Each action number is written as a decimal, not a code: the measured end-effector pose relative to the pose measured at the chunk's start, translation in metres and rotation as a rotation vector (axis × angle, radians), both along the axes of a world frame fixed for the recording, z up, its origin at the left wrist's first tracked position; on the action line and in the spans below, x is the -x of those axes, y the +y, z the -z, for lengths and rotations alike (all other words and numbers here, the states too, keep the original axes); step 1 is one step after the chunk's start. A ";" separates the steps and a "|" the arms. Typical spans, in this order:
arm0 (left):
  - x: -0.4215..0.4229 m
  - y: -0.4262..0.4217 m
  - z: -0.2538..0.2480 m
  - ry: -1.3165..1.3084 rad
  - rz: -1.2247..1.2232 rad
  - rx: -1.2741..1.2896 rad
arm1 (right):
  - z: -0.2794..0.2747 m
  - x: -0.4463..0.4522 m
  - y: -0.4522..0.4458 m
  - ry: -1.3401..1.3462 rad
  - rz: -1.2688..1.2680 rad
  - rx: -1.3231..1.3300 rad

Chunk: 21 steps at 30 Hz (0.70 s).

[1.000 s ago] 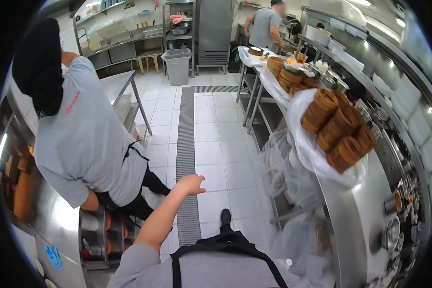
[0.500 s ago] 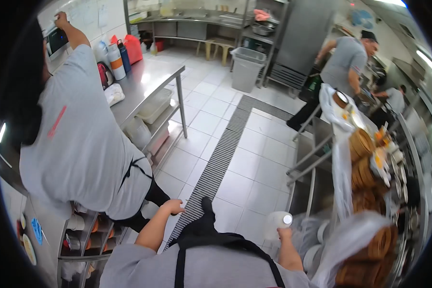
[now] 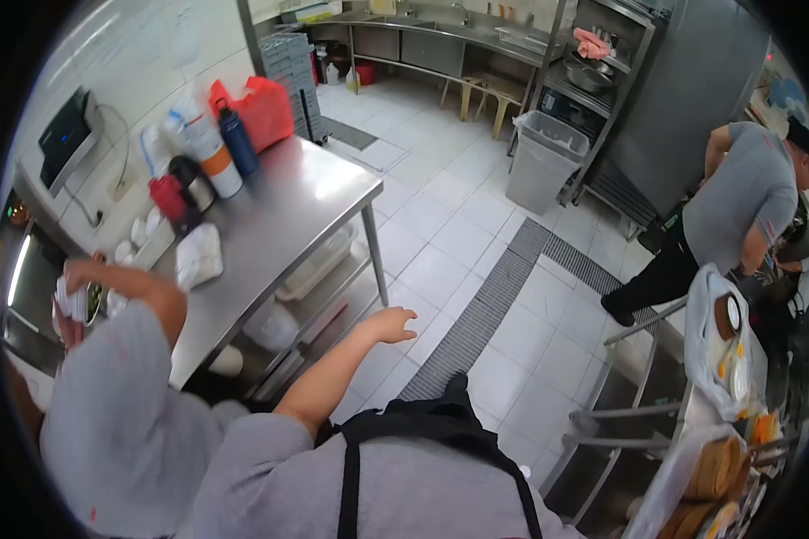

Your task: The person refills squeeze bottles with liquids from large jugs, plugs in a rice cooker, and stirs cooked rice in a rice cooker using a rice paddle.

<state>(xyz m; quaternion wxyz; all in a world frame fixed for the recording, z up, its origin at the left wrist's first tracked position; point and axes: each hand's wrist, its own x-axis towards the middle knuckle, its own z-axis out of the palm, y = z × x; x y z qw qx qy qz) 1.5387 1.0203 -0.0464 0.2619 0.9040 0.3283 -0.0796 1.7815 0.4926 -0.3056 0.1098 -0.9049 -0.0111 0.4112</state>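
My left hand (image 3: pixel 394 325) reaches out over the floor, fingers loosely stretched and nothing in them. It is nearest to the corner leg of the steel table (image 3: pixel 325 193), apart from it. My right hand is hidden behind my body. Only a small white round bit (image 3: pixel 525 472), possibly the cap of a jug, shows at my right side.
On the left, a co-worker (image 3: pixel 117 404) holds a small container with green contents. Bottles (image 3: pixel 235 142) and a red bag (image 3: pixel 262 112) stand on the table. A grey bin (image 3: pixel 548 171), another person (image 3: pixel 733 193) and stacked bamboo steamers (image 3: pixel 715 467) are to the right. A floor drain (image 3: pixel 494 305) runs ahead.
I have moved forward and my view has turned left. My right hand, earlier holding a white jug, has gone out of sight. The left co-worker's raised arm has come down.
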 end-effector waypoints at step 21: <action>-0.119 0.373 -0.037 0.184 -0.556 0.183 | -0.101 -0.407 0.849 -0.474 -0.526 -0.545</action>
